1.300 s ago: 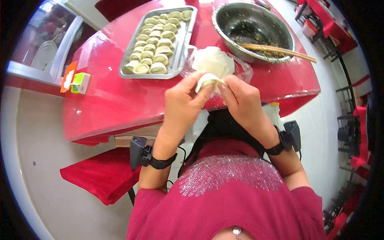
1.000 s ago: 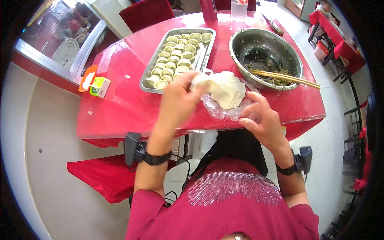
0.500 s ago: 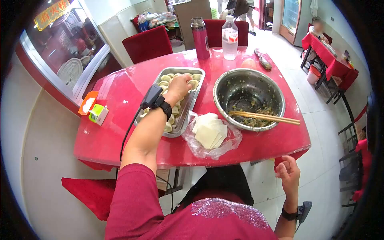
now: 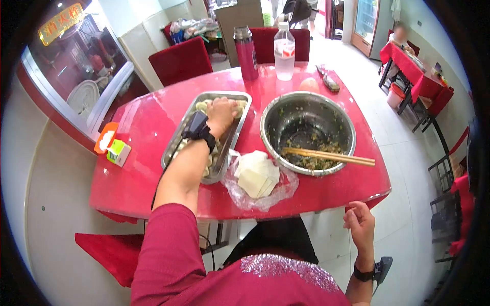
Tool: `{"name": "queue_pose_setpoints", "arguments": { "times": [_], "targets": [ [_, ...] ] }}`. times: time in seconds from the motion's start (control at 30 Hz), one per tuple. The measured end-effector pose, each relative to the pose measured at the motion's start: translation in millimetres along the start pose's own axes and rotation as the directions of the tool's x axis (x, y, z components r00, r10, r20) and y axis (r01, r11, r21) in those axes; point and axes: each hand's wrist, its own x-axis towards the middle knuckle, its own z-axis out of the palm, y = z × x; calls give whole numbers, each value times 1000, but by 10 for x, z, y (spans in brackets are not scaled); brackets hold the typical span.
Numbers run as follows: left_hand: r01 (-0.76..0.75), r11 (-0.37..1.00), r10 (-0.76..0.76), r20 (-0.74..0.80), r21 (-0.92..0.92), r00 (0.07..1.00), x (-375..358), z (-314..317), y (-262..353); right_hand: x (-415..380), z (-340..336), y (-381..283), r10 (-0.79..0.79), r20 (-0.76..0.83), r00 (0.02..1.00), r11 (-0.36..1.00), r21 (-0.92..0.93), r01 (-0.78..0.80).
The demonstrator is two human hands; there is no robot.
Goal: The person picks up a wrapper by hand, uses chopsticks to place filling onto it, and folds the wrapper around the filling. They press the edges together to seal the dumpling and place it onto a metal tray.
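My left hand is at the far end of a metal tray that holds rows of folded dumplings. Its fingers curl down among the dumplings; the fingertips are hidden, so what they grip cannot be made out. Off the table's front edge, my right hand is raised, loosely bent and open, with nothing in it. Square dough wrappers lie stacked on a clear plastic bag. Right of them stands a steel bowl with leftover chopped filling; chopsticks rest across its rim.
A maroon flask and a clear bottle stand at the back of the red table. An orange-and-green box lies at the left edge. Red chairs surround the table. A person sits at another table, far right.
My left hand has shifted slightly within the far end of the tray, its back now turned up. The view has moved a little. My right hand stays off the table edge.
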Motion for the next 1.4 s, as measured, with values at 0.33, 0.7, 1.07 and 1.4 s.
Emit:
{"name": "queue_pose_setpoints", "arguments": {
  "times": [0.33, 0.7, 1.07, 1.4],
  "targets": [
    [-169, 633, 470, 201, -756, 860, -753, -1288, 472, -37, 55, 37, 13, 47, 999, 1000, 4, -13],
    [-66, 738, 141, 57, -672, 988, -1559, -1097, 712, 690, 341, -332, -52, -183, 982, 920, 375, 118],
    [243, 413, -102, 220, -878, 970, -1619, -1246, 874, 877, 742, -872, -447, -97, 889, 877, 149, 457],
    [304, 371, -340, 177, -877, 924, -1519, -1192, 897, 908, 266, -1054, -270, -310, 912, 941, 118, 318]
  ]
}}
